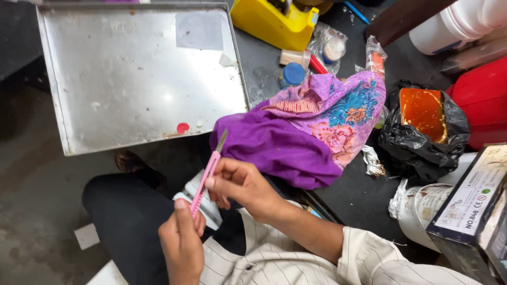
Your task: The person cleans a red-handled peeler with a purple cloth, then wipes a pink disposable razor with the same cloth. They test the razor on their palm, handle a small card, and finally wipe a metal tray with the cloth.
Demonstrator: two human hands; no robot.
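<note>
A slim pink utility knife (207, 178) with its blade (222, 140) pushed out points up and to the right. My left hand (181, 244) grips its lower end, thumb along the handle. My right hand (238, 184) pinches the handle higher up, near the middle. The blade tip lies just short of a purple and floral cloth (298, 134) bunched on the dark surface. Under my hands, on my lap, there is a white object (210, 209), mostly hidden.
A large, shallow metal tray (137, 79) lies at the upper left. A yellow plastic container (272, 22), a small blue-lidded jar (292, 74), a black bag holding an orange tub (424, 113), a red object (483, 100) and a cardboard box (472, 208) crowd the right side.
</note>
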